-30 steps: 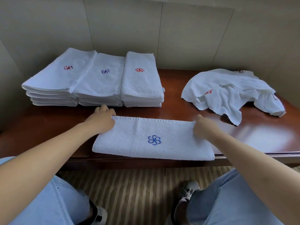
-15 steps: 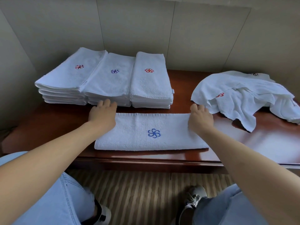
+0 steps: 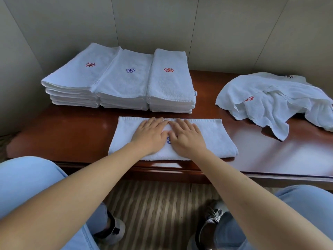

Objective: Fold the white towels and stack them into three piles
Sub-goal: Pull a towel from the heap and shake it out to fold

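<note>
Lying crosswise under both flat, spread grips, left hand (image 3: 148, 137) and right hand (image 3: 186, 138) side by side at mid-length, long white terry towel strip (image 3: 212, 139) on dark wooden counter (image 3: 75, 134), ends equally reachable outward.

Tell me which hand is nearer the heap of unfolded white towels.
Right. The right hand lies flat on the folded towel, on the side facing the heap of unfolded white towels; the left hand lies beside it, farther from the heap.
</note>
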The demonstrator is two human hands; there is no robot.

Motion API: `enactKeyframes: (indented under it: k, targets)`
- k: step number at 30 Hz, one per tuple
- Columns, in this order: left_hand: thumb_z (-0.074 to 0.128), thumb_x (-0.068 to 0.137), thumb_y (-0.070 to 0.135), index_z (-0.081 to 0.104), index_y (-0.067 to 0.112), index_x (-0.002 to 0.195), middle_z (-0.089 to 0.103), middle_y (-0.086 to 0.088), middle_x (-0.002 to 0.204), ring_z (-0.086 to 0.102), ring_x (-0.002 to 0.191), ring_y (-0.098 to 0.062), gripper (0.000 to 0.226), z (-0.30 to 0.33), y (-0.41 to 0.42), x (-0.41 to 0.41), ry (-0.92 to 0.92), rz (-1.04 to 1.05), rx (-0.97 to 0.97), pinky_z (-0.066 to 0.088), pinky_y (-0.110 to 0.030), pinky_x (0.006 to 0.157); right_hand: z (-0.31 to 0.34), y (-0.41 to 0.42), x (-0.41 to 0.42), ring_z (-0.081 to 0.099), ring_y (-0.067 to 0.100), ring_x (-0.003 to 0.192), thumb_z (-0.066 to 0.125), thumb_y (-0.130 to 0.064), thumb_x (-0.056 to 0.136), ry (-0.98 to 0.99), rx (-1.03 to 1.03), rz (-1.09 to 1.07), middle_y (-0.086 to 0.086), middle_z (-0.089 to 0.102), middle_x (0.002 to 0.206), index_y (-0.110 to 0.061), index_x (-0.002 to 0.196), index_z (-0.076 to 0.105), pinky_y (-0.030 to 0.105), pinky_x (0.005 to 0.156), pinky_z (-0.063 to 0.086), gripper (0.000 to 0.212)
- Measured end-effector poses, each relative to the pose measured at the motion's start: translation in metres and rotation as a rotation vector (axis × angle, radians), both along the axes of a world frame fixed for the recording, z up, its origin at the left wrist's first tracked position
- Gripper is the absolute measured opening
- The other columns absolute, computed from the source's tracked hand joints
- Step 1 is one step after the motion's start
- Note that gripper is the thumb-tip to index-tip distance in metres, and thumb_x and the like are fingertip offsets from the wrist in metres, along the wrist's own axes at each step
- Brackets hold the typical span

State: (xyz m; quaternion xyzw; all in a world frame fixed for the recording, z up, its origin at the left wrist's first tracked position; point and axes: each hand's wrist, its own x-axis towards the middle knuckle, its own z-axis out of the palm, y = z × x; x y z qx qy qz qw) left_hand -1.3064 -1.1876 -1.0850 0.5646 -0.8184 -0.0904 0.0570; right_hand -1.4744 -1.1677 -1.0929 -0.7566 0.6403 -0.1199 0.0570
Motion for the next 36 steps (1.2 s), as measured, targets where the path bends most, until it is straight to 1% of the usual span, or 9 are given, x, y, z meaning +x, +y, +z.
enactKeyframes:
  k: [3,7,14,20,24,27,30,32,36]
  targets:
    - [0.018,0.107,0.052,0.011,0.035,0.163,0.006,0.009,0.171,0.002,0.157,-0.014,0.059,0.001,-0.004,0.013,-0.029,-0.014,0.023,0.0,-0.037,0.126,0.002,-0.002,-0.012,0.008,0.019,0.156,0.018,-0.057,0.104,0.022,0.083,-0.017,-0.005,0.017,0.169,-0.04,0.16,0.021,0.043,0.125,0.006,0.058]
    - [0.016,0.104,0.062,0.007,0.042,0.162,0.001,0.012,0.171,-0.003,0.156,-0.011,0.062,0.003,-0.008,0.05,-0.048,-0.046,0.082,-0.003,-0.034,0.126,0.003,-0.004,-0.053,0.007,0.019,0.157,0.016,-0.062,0.101,0.015,0.116,-0.121,-0.005,0.015,0.17,-0.044,0.158,0.021,0.045,0.126,0.004,0.06]
    - [0.014,0.1,0.071,0.007,0.045,0.161,-0.003,0.012,0.17,-0.011,0.156,-0.018,0.066,0.0,-0.001,0.082,-0.045,0.116,0.124,-0.006,-0.042,0.125,-0.002,0.005,-0.106,0.016,0.023,0.153,0.014,-0.066,0.095,-0.024,0.15,-0.329,-0.006,0.014,0.17,-0.041,0.157,0.021,0.046,0.124,0.016,0.067]
    - [0.012,0.103,0.063,-0.001,0.046,0.16,-0.01,0.005,0.171,-0.013,0.156,-0.029,0.061,0.014,0.0,0.072,-0.146,0.105,0.194,-0.008,-0.048,0.124,0.01,0.012,-0.117,0.008,0.023,0.156,0.018,-0.063,0.101,-0.012,0.289,-0.262,-0.005,0.001,0.172,-0.039,0.161,0.011,0.044,0.126,0.01,0.065]
    - [0.016,0.105,0.061,0.008,0.048,0.16,-0.005,0.007,0.171,-0.01,0.157,-0.027,0.057,0.028,0.0,0.045,-0.149,0.009,0.196,-0.005,-0.047,0.126,0.028,0.008,-0.13,0.002,0.022,0.158,0.03,-0.059,0.104,-0.012,0.4,-0.189,-0.004,-0.002,0.172,-0.034,0.162,0.011,0.042,0.127,0.008,0.066]
    - [0.024,0.105,0.061,0.017,0.049,0.158,0.004,0.008,0.171,-0.003,0.157,-0.023,0.055,0.03,-0.003,0.012,-0.104,-0.087,0.188,-0.001,-0.045,0.126,0.048,0.008,-0.139,0.019,0.021,0.155,0.047,-0.055,0.102,-0.053,0.455,-0.133,-0.008,0.004,0.171,-0.035,0.161,0.022,0.039,0.121,0.021,0.067]
    - [0.03,0.104,0.059,0.026,0.053,0.155,0.013,0.009,0.17,0.005,0.156,-0.02,0.051,0.031,-0.009,-0.029,-0.046,-0.172,0.178,0.005,-0.043,0.126,0.067,0.009,-0.153,0.051,0.018,0.127,0.065,-0.046,0.095,-0.086,0.463,-0.084,-0.005,0.032,0.161,-0.039,0.148,0.044,0.032,0.102,0.041,0.058]
    - [0.033,0.104,0.057,0.032,0.054,0.152,0.017,0.008,0.169,0.008,0.156,-0.02,0.048,0.032,-0.016,-0.059,-0.012,-0.215,0.194,0.007,-0.042,0.126,0.074,0.007,-0.164,0.055,0.014,0.113,0.074,-0.039,0.09,-0.13,0.463,-0.082,-0.003,0.051,0.142,-0.039,0.135,0.056,0.03,0.093,0.044,0.049]
    - [0.038,0.107,0.046,0.043,0.048,0.149,0.039,0.002,0.157,0.029,0.147,-0.023,0.043,0.038,-0.035,-0.117,0.023,-0.332,0.212,0.024,-0.044,0.122,0.072,-0.003,-0.187,0.058,0.007,0.104,0.083,-0.027,0.083,-0.328,0.521,-0.123,-0.009,0.061,0.117,-0.034,0.114,0.069,0.022,0.084,0.045,0.035]
